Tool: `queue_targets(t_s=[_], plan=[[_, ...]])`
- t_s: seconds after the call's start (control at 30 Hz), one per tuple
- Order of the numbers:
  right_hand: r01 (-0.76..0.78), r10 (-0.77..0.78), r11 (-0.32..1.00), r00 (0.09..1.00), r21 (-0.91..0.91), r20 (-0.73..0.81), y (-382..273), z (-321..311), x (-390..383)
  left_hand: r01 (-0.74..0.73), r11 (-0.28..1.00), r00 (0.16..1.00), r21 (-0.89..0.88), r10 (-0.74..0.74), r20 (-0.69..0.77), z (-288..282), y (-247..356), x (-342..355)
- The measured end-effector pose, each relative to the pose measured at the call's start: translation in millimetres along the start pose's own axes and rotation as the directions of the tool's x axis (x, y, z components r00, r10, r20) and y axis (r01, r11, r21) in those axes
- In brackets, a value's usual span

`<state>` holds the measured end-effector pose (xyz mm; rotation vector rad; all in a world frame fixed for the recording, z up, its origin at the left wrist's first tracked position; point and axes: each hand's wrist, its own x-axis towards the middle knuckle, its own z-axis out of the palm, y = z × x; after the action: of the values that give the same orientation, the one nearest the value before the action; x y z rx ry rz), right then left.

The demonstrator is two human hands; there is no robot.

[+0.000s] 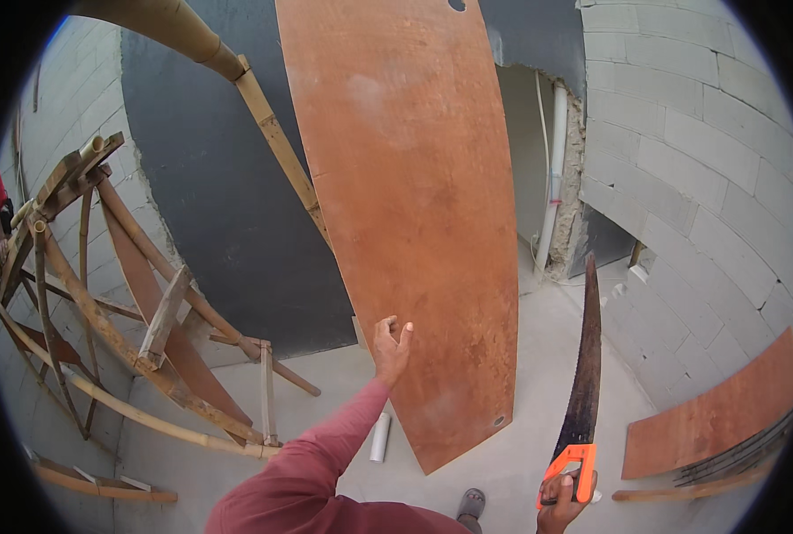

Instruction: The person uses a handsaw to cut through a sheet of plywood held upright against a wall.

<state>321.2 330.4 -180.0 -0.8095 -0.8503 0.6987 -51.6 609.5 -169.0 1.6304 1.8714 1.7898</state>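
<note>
A long reddish-brown plywood board (414, 205) leans upright in front of me, with a small hole near its lower corner and a larger one near the top. My left hand (391, 349) is at the board's left edge, fingers apart and slightly curled, holding nothing; I cannot tell whether it touches the board. At the lower right, my right hand (558, 514) grips the orange handle of a hand saw (583, 374). The dark, toothed saw blade points up and away from me, to the right of the board and apart from it.
A bamboo-and-timber ladder frame (161, 378) stands at left. Behind the board are a bamboo pole (276, 133) and a dark wall panel (209, 205). A white tube (380, 437) is on the floor. White pipe (554, 178) runs beside broken wall; another board (716, 414) lies right.
</note>
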Motion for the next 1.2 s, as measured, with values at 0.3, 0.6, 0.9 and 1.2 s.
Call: queue_targets(t_s=[0.3, 0.6, 0.9, 1.2], plan=[[0.187, -0.175, 0.982, 0.911, 0.006, 0.374, 6, 142, 161, 0.080, 0.992, 0.928, 0.098, -0.038, -0.372, -91, 15, 159], [0.461, -0.559, 0.829, 0.689, 0.317, 0.461, 14, 360, 265, -0.333, 0.908, 0.838, 0.254, 0.409, -0.362, -152, 125, 361], [0.357, -0.650, 0.718, 0.651, 0.597, 0.392, -27, 620, 325, -0.242, 0.926, 0.870, 0.289, 0.339, -0.359, -161, 173, 537], [0.548, -0.746, 0.634, 0.619, 0.545, 0.246, -73, 790, 403, -0.246, 0.955, 0.955, -0.164, 0.210, -0.210, -151, 152, 576]])
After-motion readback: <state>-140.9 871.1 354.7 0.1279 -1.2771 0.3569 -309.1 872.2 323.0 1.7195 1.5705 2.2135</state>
